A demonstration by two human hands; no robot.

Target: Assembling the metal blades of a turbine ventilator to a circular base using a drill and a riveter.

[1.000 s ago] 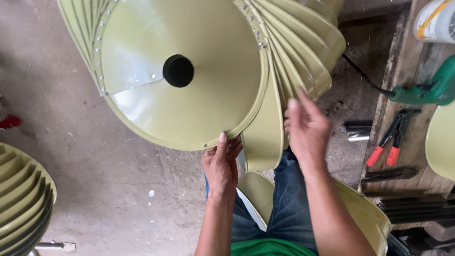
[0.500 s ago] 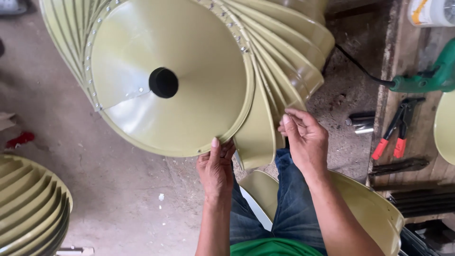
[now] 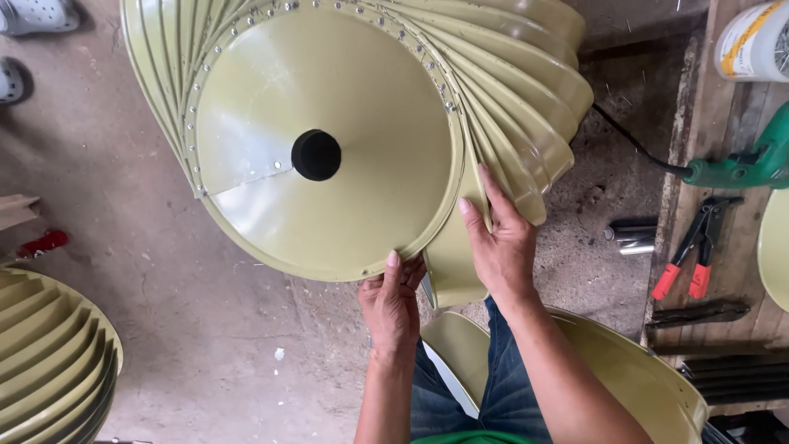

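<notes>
Olive-green metal cone (image 3: 329,148), broad and shallow with a round black hole (image 3: 316,154) at its middle, fills the upper centre of your view, held up over the concrete floor (image 3: 164,329) in front of your knees. A row of small rivets (image 3: 197,123) runs round its rim, and curved green blades (image 3: 518,107) overlap one another along that rim from the top round to the right.

Your left hand (image 3: 393,300) grips the cone's lower edge, thumb on the face and fingers curled behind it. Your right hand (image 3: 497,242) lies flat with its fingers together and pressed on one loose blade (image 3: 452,255), which sits against the cone's right lower rim and hangs down past your left hand.

More green sheet pieces (image 3: 625,378) rest across your lap, over the blue jeans (image 3: 501,386). A stack of ribbed green blades (image 3: 49,362) lies on the floor at the lower left.

On the wooden bench (image 3: 723,164) to your right lie red-handled pliers (image 3: 690,247), a green power drill (image 3: 748,164) with a black cord, and a white tub (image 3: 752,41). Two short metal tubes (image 3: 629,234) sit on the floor just beside the bench.
</notes>
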